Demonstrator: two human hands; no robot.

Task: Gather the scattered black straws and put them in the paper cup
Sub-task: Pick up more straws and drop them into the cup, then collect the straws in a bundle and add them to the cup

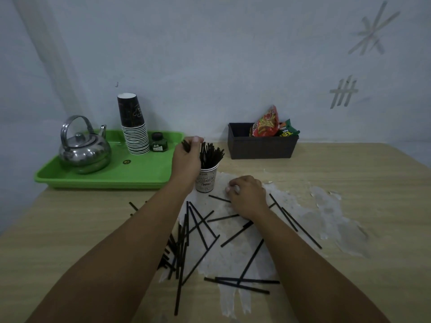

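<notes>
While right hand pinches, left hand grips straws.

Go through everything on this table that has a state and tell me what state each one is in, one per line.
Paper cup: upright, holding many black straws.
Scattered straws: lying crossed on the table.
Left hand: gripping a few straws beside the cup's bundle.
Right hand: fingers curled on the table at a straw.
Stack of cups: upside down on the green tray.
Kettle: lid on, handle up.
Ink bottle: capped.
Black box: open, snack packets inside.
</notes>
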